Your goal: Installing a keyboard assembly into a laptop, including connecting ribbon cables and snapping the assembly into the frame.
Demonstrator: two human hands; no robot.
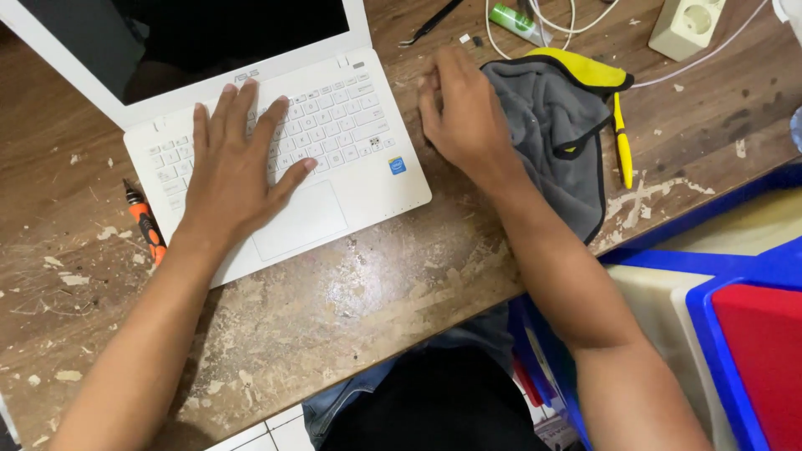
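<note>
The left hand lies flat with fingers spread on the keyboard of the open white laptop on the worn wooden table, gripping nothing; the right hand, loosely curled, rests on the grey cloth just beside the laptop.

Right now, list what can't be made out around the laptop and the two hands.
- Laptop screen: cut off by the top edge in the head view; the visible part is dark.
- Keys under the left hand: covered by palm and fingers.
- Right hand fingertips: curled down onto the table beside the grey cloth; whether they pinch anything is hidden.
- Orange screwdriver: lower end hidden behind the left wrist.
- Green tube: partly under white cables.
</note>
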